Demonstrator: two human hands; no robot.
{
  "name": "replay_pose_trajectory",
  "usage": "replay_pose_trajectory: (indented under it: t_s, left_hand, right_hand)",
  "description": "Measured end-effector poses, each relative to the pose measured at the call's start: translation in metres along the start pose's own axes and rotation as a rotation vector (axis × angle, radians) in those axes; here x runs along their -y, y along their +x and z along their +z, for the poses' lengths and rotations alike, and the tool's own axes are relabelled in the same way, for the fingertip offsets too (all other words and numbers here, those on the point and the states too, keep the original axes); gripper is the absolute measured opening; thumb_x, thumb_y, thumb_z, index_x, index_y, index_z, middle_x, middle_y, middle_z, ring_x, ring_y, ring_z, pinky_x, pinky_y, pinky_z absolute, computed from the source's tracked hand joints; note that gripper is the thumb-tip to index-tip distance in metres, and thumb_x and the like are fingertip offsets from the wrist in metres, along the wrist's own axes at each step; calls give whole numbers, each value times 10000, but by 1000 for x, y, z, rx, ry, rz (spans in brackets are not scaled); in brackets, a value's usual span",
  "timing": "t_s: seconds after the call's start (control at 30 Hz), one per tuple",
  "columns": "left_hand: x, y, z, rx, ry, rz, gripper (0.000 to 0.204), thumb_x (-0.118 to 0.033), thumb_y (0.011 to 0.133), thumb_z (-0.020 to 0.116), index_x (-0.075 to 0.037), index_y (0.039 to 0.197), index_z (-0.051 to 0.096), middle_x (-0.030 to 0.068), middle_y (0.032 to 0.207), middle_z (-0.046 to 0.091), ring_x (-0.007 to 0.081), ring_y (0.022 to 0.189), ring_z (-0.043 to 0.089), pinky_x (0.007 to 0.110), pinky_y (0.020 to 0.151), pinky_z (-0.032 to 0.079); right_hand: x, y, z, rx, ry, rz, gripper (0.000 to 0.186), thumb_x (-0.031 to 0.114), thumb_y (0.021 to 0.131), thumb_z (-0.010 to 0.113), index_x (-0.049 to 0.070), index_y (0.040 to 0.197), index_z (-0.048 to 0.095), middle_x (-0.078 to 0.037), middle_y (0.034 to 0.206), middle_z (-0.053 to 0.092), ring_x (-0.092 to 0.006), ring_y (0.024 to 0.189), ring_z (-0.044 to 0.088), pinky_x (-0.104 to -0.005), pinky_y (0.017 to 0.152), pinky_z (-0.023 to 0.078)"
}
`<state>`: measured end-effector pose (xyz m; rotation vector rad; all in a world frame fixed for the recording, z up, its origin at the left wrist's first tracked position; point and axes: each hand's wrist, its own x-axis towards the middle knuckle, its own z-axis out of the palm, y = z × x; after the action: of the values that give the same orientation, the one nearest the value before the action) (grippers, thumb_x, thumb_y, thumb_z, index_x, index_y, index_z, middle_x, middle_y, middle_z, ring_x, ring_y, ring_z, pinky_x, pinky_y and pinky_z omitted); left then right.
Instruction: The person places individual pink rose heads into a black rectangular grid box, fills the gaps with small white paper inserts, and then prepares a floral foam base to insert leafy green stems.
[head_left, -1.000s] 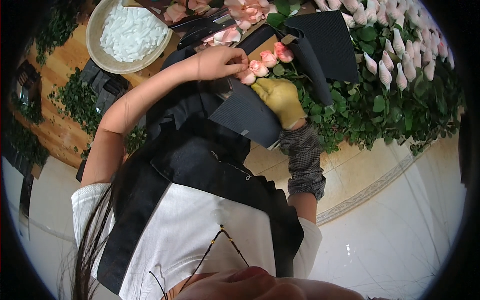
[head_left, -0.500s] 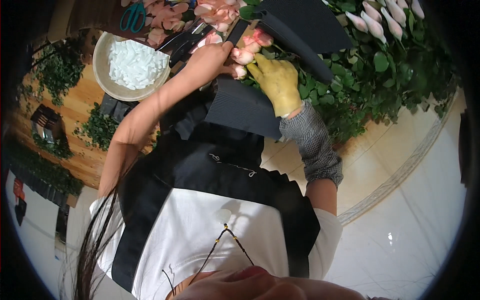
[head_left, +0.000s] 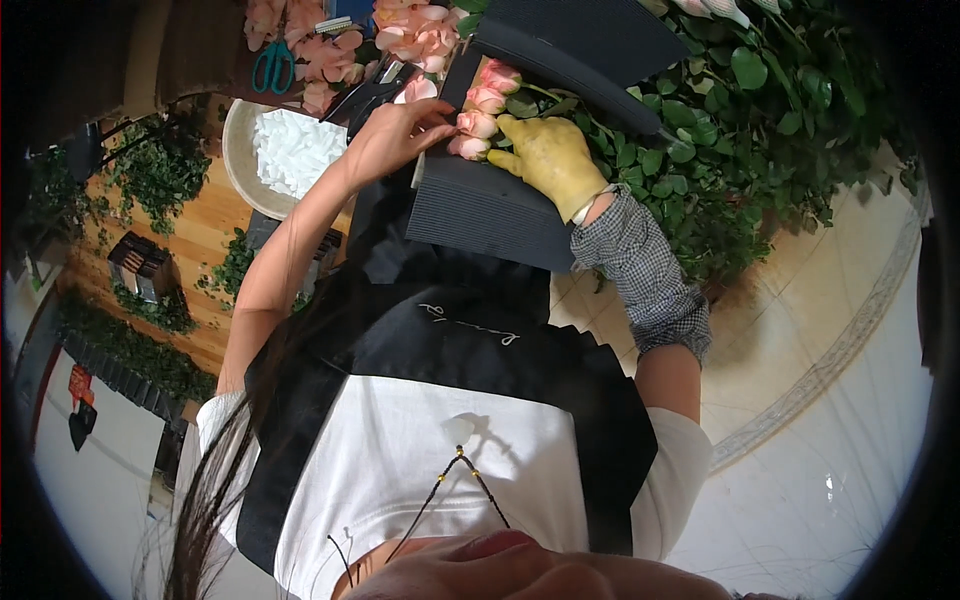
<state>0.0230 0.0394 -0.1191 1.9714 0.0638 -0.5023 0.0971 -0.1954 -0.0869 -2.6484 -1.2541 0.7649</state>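
Several pink roses (head_left: 487, 98) lie in a column on a dark corrugated sheet (head_left: 490, 208), their heads toward the left and leafy stems running right. My bare left hand (head_left: 400, 138) is at the left side of the heads, thumb and fingers apart, fingertips close to the lower roses. Whether they touch the petals I cannot tell. My right hand (head_left: 548, 160), in a yellow rubber glove, rests over the stems just right of the heads. Its thumb and forefinger are spread near the lowest rose (head_left: 468, 147); its other fingers are partly hidden.
Another dark corrugated flap (head_left: 585, 40) rises behind the roses. Teal-handled scissors (head_left: 273, 68), a black stapler-like tool (head_left: 380, 95) and loose pink petals (head_left: 415, 32) lie at the far left. A bowl of white pieces (head_left: 238, 150) stands left; leafy stems (head_left: 720, 150) pile up right.
The view has shifted a little. My left hand has drawn back from over the far heads to their left side, its fingers now apart. The rose heads sit in a straighter line.
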Motion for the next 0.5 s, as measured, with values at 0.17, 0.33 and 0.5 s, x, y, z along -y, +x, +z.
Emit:
replay_pose_trajectory:
  t_s: [0.17, 0.33, 0.5]
  left_hand:
    - [-21, 21, 1, -28, 433, 706, 336, -245, 749, 804, -50, 993, 682, 81, 1015, 605, 287, 906, 590, 397, 777, 487]
    - [-17, 19, 4, -10, 583, 703, 312, -284, 762, 785, -72, 958, 667, 59, 1096, 576, 252, 989, 551, 377, 837, 449]
    - [-23, 23, 3, -76, 664, 760, 300, -317, 783, 760, -82, 942, 663, 35, 1203, 576, 226, 1026, 531, 385, 904, 413]
  right_hand:
    - [-8, -4, 0, -23, 44, -48, 314, 396, 869, 681, 104, 975, 631, -105, 797, 712, -300, 746, 702, -416, 709, 548]
    - [-1, -1, -19, -226, 32, 239, 250, 331, 878, 679, 103, 979, 675, -105, 790, 708, -322, 750, 689, -436, 690, 551]
    - [-10, 8, 6, -112, 17, 134, 267, 323, 894, 662, 139, 1085, 691, -96, 811, 717, -318, 741, 687, -445, 691, 546]
